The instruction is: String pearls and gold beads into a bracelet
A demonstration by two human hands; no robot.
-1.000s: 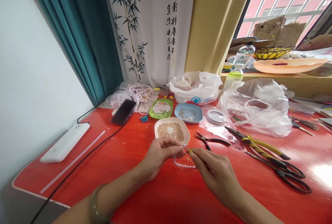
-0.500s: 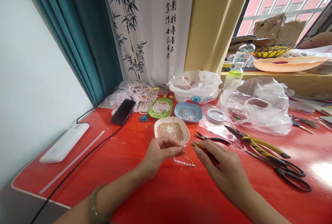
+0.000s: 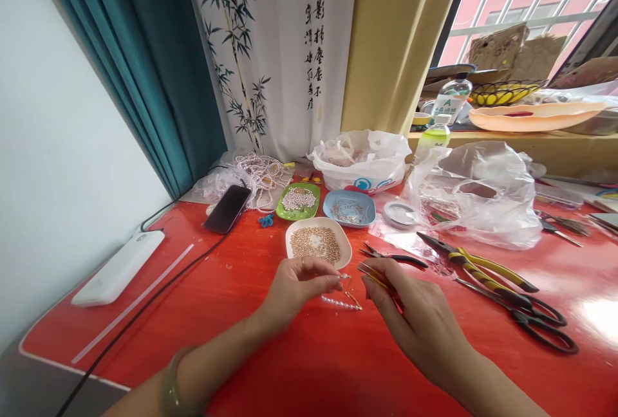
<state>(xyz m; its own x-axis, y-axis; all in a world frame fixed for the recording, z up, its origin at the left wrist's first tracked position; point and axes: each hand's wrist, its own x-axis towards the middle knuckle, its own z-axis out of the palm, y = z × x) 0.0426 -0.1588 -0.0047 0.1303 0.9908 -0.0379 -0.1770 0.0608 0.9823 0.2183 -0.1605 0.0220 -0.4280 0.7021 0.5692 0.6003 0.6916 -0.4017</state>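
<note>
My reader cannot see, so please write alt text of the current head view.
A person's left hand pinches a beaded strand above a red table, while the right hand holds a thin, partly yellow tool apart from it. Beyond are a cream dish of gold beads, a green dish and a blue dish; pliers and scissors lie at right.
</note>
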